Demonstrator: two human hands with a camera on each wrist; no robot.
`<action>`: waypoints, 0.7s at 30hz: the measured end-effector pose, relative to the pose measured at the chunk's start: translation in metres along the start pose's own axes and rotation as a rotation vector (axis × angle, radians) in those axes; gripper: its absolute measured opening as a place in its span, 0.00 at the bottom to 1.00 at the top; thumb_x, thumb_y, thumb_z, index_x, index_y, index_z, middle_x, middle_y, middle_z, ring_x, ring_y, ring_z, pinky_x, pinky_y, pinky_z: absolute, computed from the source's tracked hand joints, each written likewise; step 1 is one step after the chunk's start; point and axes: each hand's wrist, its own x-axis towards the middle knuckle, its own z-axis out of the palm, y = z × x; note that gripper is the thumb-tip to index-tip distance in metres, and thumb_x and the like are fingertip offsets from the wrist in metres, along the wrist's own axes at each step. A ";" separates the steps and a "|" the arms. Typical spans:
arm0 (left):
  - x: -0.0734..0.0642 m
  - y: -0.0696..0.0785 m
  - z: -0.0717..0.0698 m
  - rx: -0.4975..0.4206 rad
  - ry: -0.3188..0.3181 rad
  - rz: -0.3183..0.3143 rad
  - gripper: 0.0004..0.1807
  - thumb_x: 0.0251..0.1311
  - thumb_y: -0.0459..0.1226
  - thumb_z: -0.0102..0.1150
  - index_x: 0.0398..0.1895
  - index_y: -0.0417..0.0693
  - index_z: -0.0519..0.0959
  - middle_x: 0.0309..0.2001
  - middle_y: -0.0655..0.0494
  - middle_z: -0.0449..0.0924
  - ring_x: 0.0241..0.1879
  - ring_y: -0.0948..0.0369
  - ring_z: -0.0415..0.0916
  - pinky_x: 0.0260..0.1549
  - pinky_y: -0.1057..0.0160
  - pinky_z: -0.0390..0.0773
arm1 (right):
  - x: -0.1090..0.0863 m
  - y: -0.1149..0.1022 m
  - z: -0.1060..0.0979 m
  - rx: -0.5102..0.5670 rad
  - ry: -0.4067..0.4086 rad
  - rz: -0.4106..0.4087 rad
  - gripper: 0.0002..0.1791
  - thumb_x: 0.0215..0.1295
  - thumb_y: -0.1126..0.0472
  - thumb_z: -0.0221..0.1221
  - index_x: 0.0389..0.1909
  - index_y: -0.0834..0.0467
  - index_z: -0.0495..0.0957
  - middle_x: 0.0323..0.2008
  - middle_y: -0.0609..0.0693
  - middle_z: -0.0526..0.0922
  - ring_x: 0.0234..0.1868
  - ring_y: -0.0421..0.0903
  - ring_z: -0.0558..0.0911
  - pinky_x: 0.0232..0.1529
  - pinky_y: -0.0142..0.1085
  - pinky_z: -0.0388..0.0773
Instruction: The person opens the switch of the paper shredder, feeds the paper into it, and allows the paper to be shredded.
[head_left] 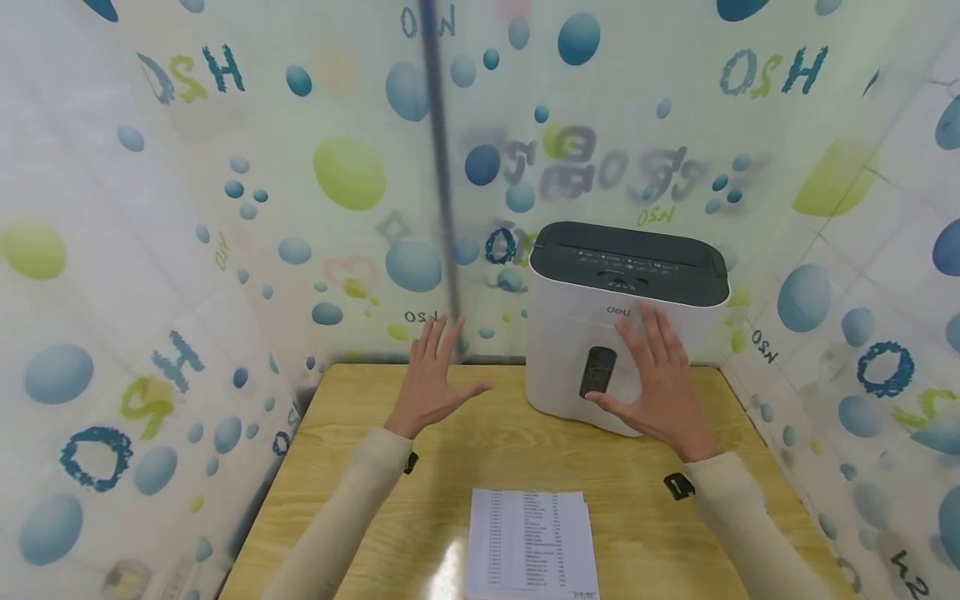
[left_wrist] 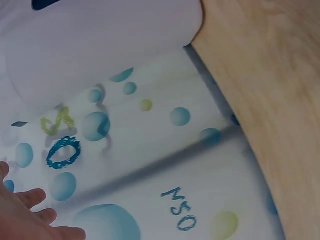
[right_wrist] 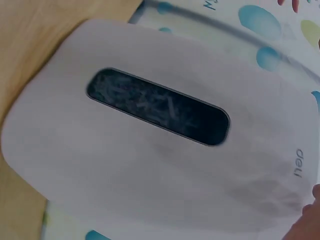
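Both hands are raised over the table with fingers spread and nothing held. The left hand [head_left: 430, 387] hovers left of a white paper shredder [head_left: 558, 358] with a dark top, apart from it. In front of the shredder's face is the right hand [head_left: 660, 392], covering part of it; whether it touches cannot be told. Paper scraps show behind the shredder's dark window [right_wrist: 157, 107] in the right wrist view. Nearer the person lies a stack of printed paper sheets [head_left: 531, 542]. In the left wrist view, fingertips [left_wrist: 32, 197] of the left hand show at the lower left.
The wooden table [head_left: 360, 467] stands against a curtain [head_left: 345, 250] printed with bubbles and letters, which also hangs on both sides. A dark vertical pole [head_left: 438, 158] shows behind the back curtain. The shredder occupies the table's back right.
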 end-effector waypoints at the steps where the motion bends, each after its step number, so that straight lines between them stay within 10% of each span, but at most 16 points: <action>1: -0.005 -0.001 0.001 -0.002 -0.007 -0.004 0.62 0.53 0.75 0.58 0.84 0.66 0.41 0.84 0.50 0.41 0.84 0.44 0.36 0.74 0.28 0.48 | -0.003 -0.002 0.004 0.006 -0.008 -0.002 0.64 0.51 0.14 0.55 0.80 0.52 0.58 0.83 0.59 0.47 0.84 0.61 0.46 0.76 0.68 0.52; 21: -0.096 -0.005 0.054 -0.185 -0.272 -0.120 0.62 0.51 0.71 0.67 0.83 0.73 0.42 0.84 0.54 0.44 0.84 0.50 0.39 0.69 0.36 0.67 | -0.090 -0.024 0.071 0.213 -0.204 0.132 0.64 0.45 0.34 0.76 0.81 0.50 0.57 0.81 0.61 0.52 0.80 0.65 0.54 0.65 0.73 0.61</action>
